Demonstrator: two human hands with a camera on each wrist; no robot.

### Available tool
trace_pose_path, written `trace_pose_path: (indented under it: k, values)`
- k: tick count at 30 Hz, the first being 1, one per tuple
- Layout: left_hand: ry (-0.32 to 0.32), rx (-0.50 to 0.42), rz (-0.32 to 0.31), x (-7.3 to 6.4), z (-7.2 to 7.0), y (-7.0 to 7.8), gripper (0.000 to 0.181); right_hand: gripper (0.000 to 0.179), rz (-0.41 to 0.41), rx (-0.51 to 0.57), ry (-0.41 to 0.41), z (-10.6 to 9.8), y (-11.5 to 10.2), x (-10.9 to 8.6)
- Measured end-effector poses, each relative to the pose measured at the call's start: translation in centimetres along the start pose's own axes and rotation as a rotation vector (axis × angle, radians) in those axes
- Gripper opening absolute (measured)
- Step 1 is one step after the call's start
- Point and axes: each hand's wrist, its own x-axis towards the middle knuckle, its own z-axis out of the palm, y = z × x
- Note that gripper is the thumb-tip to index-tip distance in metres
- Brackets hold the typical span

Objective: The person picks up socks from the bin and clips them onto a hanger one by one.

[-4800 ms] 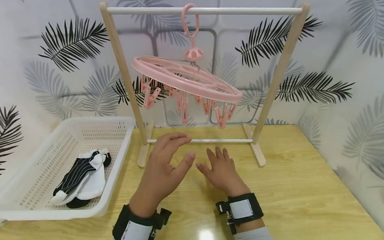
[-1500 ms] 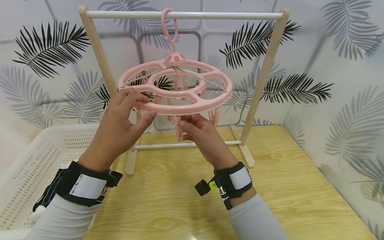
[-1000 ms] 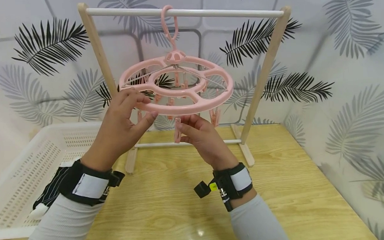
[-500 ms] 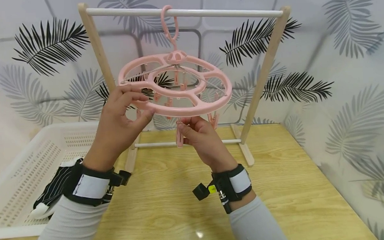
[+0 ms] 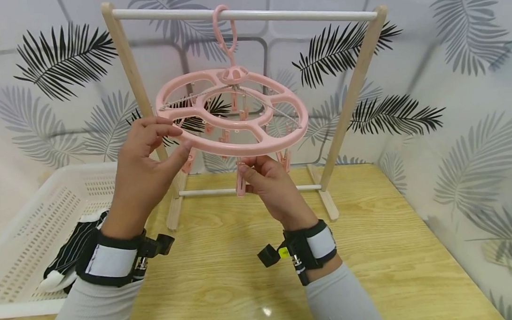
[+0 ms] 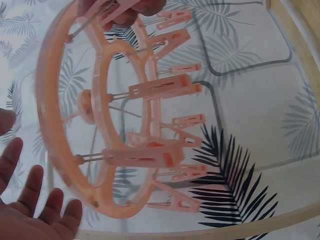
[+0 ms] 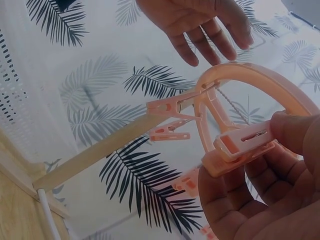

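Observation:
A pink round clip hanger hangs by its hook from a white rod, with several clothespins dangling under its ring. My right hand pinches one pink clothespin at the ring's near side between thumb and fingers; in the right wrist view that clothespin lies across the fingers. Beside the ring's left edge is my left hand, its fingers spread and loosely bent. The left wrist view shows the left fingers apart from the ring.
The wooden stand holds the white rod over a wood-grain table. At the left sits a white perforated basket with striped black-and-white socks, partly behind the left forearm. A leaf-patterned backdrop stands behind.
Both hands rose from over the table to the hanger, which was tilted and is now nearly level. Most recently the left hand let go of the rim and drew leftward; the right still pinches the clothespin.

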Motion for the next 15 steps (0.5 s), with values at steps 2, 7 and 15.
trace_pose_path:
  k: [2,7,15]
  values:
    - [-0.020,0.033,-0.037,-0.1,-0.6,0.5,0.024,0.019,0.002,-0.001,0.006,0.0,0.0,0.0]
    - [-0.161,0.122,-0.125,-0.2,-2.4,2.0,0.032,0.025,0.000,-0.004,0.017,-0.1,0.1,-0.1]
    - [-0.328,0.244,-0.102,-0.5,-4.5,1.8,0.039,0.014,-0.018,-0.006,0.018,-0.1,0.2,-0.2]
